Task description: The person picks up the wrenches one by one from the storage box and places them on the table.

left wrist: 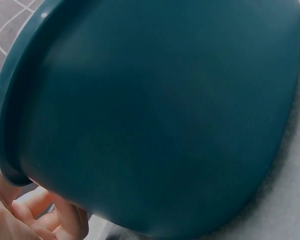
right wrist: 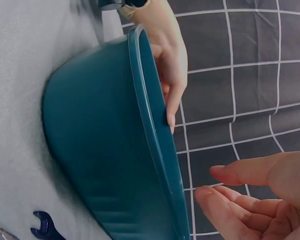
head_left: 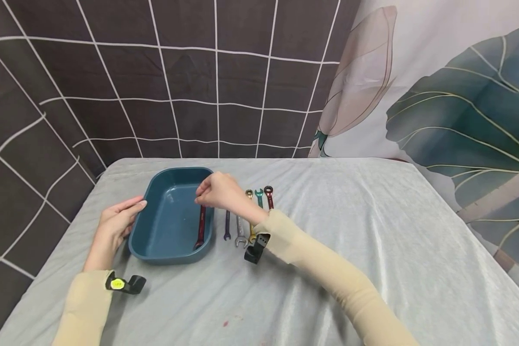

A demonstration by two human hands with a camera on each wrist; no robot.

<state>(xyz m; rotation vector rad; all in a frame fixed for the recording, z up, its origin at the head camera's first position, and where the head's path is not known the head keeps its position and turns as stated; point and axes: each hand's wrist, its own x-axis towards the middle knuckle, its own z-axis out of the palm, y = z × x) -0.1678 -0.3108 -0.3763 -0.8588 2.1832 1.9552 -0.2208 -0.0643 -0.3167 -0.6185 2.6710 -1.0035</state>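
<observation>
A blue-teal plastic bin stands on the table, and its outer wall fills most of the left wrist view. My left hand grips its left rim, thumb at the top and fingers outside below. Inside the bin, along the right wall, lies a dark red wrench; its far end is hidden by my right hand. In the right wrist view, the thumb and forefinger of that hand are a little apart, with nothing visible between them, above the bin's rim.
To the right of the bin several wrenches lie in a row: a dark blue-purple one, a silver one, a gold one, a green one and a red one. A grey cloth covers the table. Behind hangs a dark gridded curtain.
</observation>
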